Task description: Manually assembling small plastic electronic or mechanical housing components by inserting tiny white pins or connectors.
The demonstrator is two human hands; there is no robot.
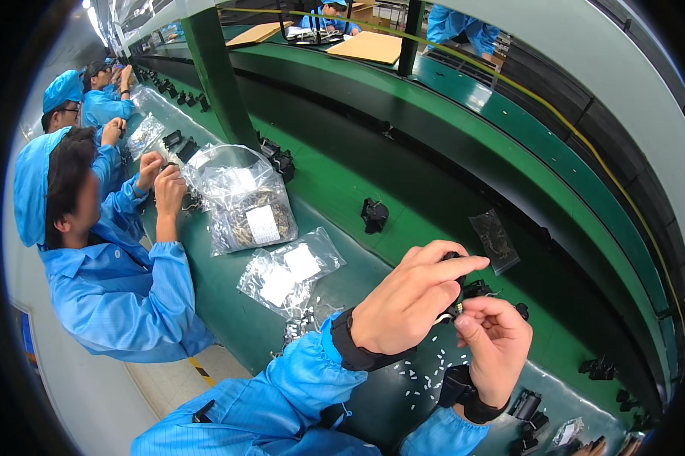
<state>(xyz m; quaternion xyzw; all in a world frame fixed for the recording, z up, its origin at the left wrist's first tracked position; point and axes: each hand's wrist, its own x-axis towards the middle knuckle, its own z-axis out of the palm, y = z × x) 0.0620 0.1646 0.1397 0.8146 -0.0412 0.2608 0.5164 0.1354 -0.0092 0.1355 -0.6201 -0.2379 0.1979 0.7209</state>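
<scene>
A small black plastic part point(455, 308) with a few gold-coloured contacts and a short white wire is between my hands, above the front of the workbench. My left hand point(403, 300) grips it from above, the index finger stretched across its top. My right hand point(498, 338) has thumb and index finger pinched at the part's lower edge, by the contacts. What the right fingertips hold, if anything, is too small to make out. Many tiny white pieces point(426, 376) lie scattered on the bench below. Black wristbands circle both wrists.
Left of my hands lie an opened clear bag point(293, 270) with white labels and a large clear bag point(251, 209) of small metal parts. A green conveyor point(327, 171) carries black units point(374, 216) and a flat bag point(494, 242). Co-workers in blue point(122, 289) sit along the left.
</scene>
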